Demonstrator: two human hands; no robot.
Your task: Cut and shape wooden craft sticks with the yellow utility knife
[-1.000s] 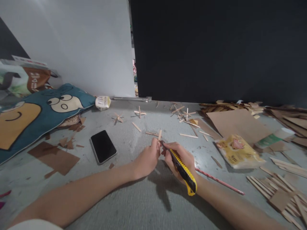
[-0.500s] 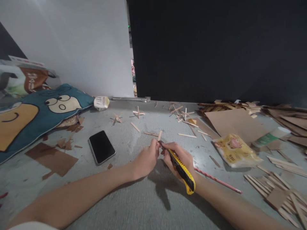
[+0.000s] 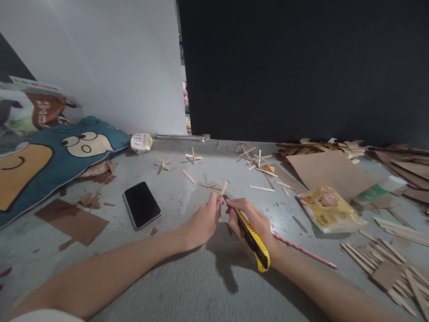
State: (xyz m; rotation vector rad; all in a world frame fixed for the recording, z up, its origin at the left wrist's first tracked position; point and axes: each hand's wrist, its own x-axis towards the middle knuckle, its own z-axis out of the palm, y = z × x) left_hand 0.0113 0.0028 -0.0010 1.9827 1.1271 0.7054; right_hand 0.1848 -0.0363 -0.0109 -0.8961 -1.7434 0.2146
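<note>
My left hand [image 3: 205, 220] pinches a short flat wooden craft stick [image 3: 224, 188], whose upper end sticks up past the fingertips. In my right hand [image 3: 252, 218] is a yellow and black utility knife [image 3: 254, 239], its blade end against or very close to the stick at my left fingertips. The exact contact is hidden by the fingers. Just beyond the hands lies another craft stick [image 3: 210, 186] on the grey table. Farther back stand small crossed-stick pieces, one [image 3: 193, 156] upright and one [image 3: 163, 165] to its left.
A phone [image 3: 142, 205] lies left of my hands, near brown cardboard scraps [image 3: 72, 221] and a blue cushion [image 3: 117, 136]. To the right are a red pencil [image 3: 304, 251], a yellow tissue pack [image 3: 330, 210], a cardboard sheet [image 3: 330, 167] and many loose sticks [image 3: 360, 259]. Dark panel [image 3: 301, 71] behind.
The stick in my left hand now leans more to the right, and the knife handle has swung slightly left. The whole view has shifted a little; other things stay put.
</note>
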